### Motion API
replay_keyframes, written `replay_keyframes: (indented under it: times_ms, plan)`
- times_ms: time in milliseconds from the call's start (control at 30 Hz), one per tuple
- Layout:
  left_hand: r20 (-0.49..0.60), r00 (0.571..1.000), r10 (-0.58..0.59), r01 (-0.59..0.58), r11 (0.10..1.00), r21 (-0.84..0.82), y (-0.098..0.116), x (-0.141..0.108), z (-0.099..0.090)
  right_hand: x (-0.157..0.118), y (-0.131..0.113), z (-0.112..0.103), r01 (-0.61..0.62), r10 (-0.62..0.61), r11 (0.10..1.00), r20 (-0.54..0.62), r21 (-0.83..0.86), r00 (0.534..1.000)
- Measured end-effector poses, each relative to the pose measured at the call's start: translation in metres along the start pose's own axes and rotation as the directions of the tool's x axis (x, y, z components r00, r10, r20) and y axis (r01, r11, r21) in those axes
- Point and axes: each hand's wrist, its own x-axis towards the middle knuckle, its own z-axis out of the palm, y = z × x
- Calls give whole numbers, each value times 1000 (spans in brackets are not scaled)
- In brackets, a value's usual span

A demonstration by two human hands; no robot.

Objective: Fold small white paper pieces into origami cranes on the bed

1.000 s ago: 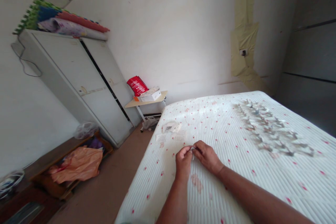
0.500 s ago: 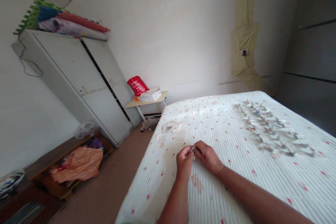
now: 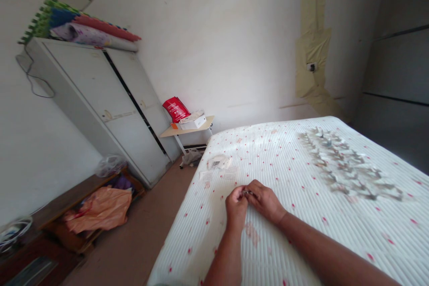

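Silvery piece (image 3: 248, 193), too small to identify, pinched between fingers of left hand (image 3: 236, 208) and right hand (image 3: 264, 201), both clenched over white mattress (image 3: 284, 250); paper scraps (image 3: 218, 161) ahead of fingers, grey pile (image 3: 345, 165) off right.

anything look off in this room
The bed has a pinkish stain just below the left hand, far larger than its small red dots. On the wall, the socket sits in a patch of yellowish tape, which looks like a makeshift repair.
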Motion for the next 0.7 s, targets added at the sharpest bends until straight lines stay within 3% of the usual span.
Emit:
replay_keyframes:
  times_ms: [133, 367, 700]
  plan:
    - [8, 1000, -13, 13, 1000, 2, 3, -1, 1, 1, 2, 1, -14, 14, 1000, -25, 6, 1000]
    - [-44, 997, -71, 68, 996, -63, 9, -1, -1, 3, 4, -2, -78, 82, 972, -10, 222, 997]
    - [-60, 997, -58, 59, 998, 14, 5, 0, -2, 3, 4, 0, -118, 125, 973, -20, 198, 992]
